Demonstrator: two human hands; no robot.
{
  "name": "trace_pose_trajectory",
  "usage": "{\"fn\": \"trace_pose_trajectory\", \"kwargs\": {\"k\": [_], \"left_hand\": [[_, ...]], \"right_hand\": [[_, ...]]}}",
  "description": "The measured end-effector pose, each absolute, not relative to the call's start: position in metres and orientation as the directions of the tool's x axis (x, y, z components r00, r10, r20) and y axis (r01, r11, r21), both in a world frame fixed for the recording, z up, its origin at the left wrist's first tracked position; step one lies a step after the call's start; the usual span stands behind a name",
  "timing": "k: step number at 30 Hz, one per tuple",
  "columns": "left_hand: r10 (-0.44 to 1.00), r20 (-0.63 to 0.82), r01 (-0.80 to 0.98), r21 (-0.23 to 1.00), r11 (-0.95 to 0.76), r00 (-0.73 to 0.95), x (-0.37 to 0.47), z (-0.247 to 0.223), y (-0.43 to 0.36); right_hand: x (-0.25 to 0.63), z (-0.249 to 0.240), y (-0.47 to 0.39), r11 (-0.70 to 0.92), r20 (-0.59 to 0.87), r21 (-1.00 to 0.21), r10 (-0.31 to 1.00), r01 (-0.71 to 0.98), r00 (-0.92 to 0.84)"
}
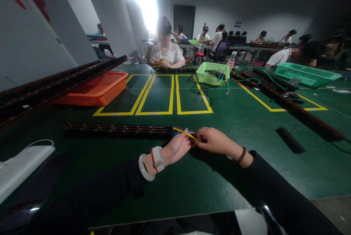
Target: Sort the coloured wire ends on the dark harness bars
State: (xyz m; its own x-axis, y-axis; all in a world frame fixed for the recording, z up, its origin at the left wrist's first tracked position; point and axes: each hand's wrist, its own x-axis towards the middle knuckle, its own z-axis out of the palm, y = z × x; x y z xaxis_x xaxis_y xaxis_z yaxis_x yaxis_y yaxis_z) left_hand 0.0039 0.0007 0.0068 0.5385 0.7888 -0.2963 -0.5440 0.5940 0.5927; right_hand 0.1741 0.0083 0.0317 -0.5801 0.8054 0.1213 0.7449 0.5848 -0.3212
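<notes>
A long black strip (117,129) with copper-coloured lines lies across the green table in front of me. From its right end comes a bundle of wires (178,129), yellow, blue and red. My left hand (177,148), with a watch and a pale bangle on its wrist, is closed around these wires near the strip's end. Just to the right, my right hand (215,140) has its fingers pinched at the far end of the same wires. The fingertips of both hands nearly meet, and the wire ends are hidden between them.
An orange basket (109,88), a light green basket (212,74) with wired parts and a teal basket (307,75) stand farther back. A short black bar (290,140) lies at right. A white device (26,165) is at left. A co-worker (166,50) sits opposite.
</notes>
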Motion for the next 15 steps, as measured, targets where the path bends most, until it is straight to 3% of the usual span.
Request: {"fn": "trace_pose_trajectory", "kwargs": {"k": [6, 11, 15], "left_hand": [[0.783, -0.306, -0.519, 0.611, 0.598, 0.542, 0.0037, 0.0077, 0.0002], [0.79, -0.324, -0.505, 0.63, 0.59, 0.52, 0.0045, 0.0092, -0.0007], [0.805, -0.301, -0.536, 0.62, 0.573, 0.511, 0.0052, 0.0093, -0.0009]], "right_hand": [[0.1774, 0.0344, 0.0117, 0.482, 0.062, -0.476, 0.853, 0.735, -0.519], [0.1764, 0.0307, 0.012, 0.488, 0.095, -0.447, 0.859, 0.75, -0.503], [0.1808, 0.0273, 0.0175, 0.419, 0.051, -0.591, 0.872, 0.69, -0.486]]}}
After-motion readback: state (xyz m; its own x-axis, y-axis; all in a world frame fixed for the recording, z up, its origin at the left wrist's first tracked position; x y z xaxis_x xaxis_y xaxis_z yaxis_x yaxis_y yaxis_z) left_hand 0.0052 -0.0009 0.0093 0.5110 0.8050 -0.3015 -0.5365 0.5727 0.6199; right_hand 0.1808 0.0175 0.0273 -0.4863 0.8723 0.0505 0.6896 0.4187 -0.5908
